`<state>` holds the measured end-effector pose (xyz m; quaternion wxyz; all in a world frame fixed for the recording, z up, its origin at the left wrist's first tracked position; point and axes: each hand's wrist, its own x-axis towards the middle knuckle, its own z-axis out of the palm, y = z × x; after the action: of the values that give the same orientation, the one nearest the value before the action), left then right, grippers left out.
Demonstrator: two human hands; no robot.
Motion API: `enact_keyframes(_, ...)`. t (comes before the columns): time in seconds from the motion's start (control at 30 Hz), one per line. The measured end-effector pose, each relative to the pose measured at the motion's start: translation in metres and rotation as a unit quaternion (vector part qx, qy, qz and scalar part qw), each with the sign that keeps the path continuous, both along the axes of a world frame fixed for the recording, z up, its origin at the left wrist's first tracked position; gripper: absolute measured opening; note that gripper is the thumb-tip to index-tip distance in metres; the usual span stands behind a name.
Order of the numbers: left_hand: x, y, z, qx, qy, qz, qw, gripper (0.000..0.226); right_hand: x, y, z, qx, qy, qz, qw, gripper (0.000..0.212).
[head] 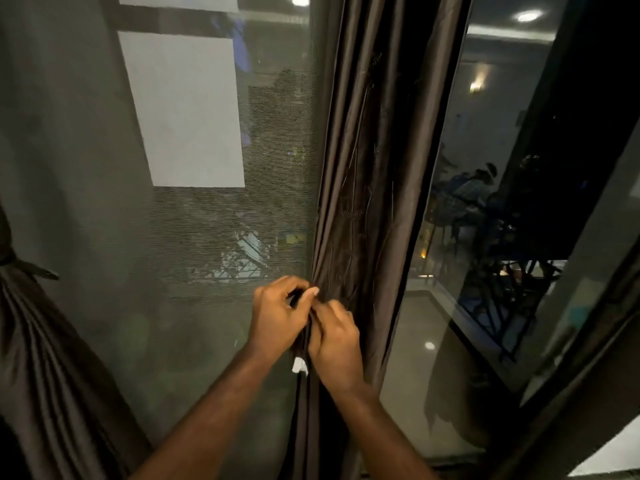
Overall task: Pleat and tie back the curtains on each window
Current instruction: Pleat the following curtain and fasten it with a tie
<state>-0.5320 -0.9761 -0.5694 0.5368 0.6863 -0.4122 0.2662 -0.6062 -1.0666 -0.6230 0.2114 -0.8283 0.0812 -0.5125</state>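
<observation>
A: The brown curtain (374,168) is seen hanging gathered down the middle, between the mesh screen (194,237) on the left and the glass pane (485,237) on the right.

B: And both hands are bunched on its left edge, low down. The left hand (277,313) is curled, fabric pinched between thumb and fingers. The right hand (337,341) is closed on the same folds, touching the left.

A: A small white tag (299,366) is spotted just below the hands, against the fabric.

B: Far left, a second curtain (45,358) is already cinched by a dark tie (31,268); its upper part is cut off by the frame edge.

A: Open room is left between the two curtains, across the mesh. On the right, a dark window frame (588,341) is set close beside the drape.

B: A pale rectangle (183,109) is showing through the mesh; what it is cannot be told. The glass is filled with dim reflections, ceiling lights and blurred shapes hard to make out.

A: Whether a tie is held within the grip cannot be told; the fingertips are buried in the folds.
</observation>
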Motion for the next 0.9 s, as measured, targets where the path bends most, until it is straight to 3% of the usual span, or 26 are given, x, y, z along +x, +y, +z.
enact_keyframes(0.07, 0.003, 0.0, 0.0, 0.004, -0.01, 0.012, 1.0, 0.015, -0.011, -0.005, 0.002, -0.003, -0.007, 0.002, 1.0, 0.027)
enact_keyframes(0.17, 0.006, -0.001, -0.001, -0.006, -0.013, 0.031, 0.999, 0.014, -0.037, -0.013, 0.003, 0.032, -0.078, -0.034, 0.996, 0.007)
enact_keyframes(0.33, 0.006, -0.008, -0.006, -0.015, -0.012, 0.027, 0.999, 0.01, -0.058, -0.032, 0.004, 0.109, -0.104, -0.127, 0.98, 0.037)
enact_keyframes(0.47, 0.001, -0.017, -0.006, -0.009, -0.014, 0.014, 1.0, 0.007, -0.048, -0.045, 0.005, 0.163, -0.111, -0.123, 0.972, 0.031)
enact_keyframes(0.63, -0.004, -0.022, -0.007, -0.008, -0.014, 0.019, 1.0, 0.011, -0.037, -0.046, -0.007, 0.086, -0.07, -0.091, 0.99, 0.007)
enact_keyframes(0.9, -0.014, -0.02, -0.004, 0.015, -0.029, 0.005, 0.999, 0.007, -0.021, -0.014, -0.007, 0.052, -0.047, -0.052, 0.996, 0.016)
